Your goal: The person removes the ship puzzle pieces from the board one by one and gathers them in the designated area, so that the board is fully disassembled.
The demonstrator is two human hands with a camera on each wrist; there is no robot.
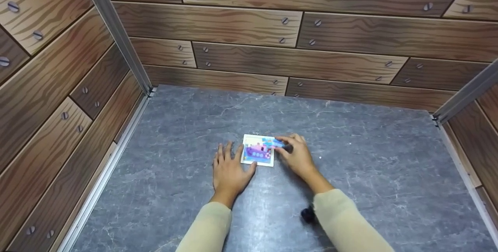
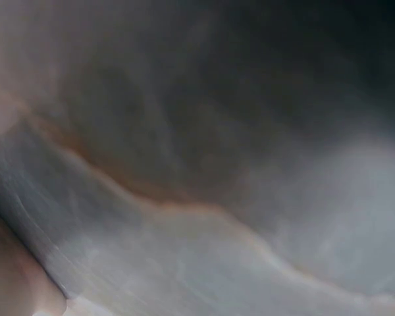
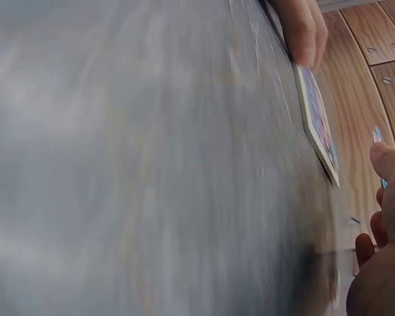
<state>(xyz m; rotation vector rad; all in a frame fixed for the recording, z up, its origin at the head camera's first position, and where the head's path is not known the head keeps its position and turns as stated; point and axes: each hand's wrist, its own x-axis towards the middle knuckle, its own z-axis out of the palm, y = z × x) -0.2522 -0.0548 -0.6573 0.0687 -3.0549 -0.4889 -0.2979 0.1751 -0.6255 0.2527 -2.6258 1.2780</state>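
A small square picture puzzle (image 1: 256,153) with a white border lies flat on the grey surface, its picture in pink, purple and blue. My left hand (image 1: 230,172) rests at its left side with fingers extended; thumb and index finger touch the border. Between the thumb and fingers of my right hand (image 1: 299,158) is a blue puzzle piece (image 1: 277,143), held over the puzzle's upper right. In the right wrist view, the piece's coloured edge (image 3: 378,135) shows past my thumb, apart from the puzzle (image 3: 318,122). The left wrist view is too blurred to show the puzzle.
A small black round object (image 1: 307,215) sits on the grey marbled surface (image 1: 186,205) beside my right forearm. Wood-patterned panels (image 1: 241,55) stand at the back and sides, with metal rails (image 1: 105,182) along the edges.
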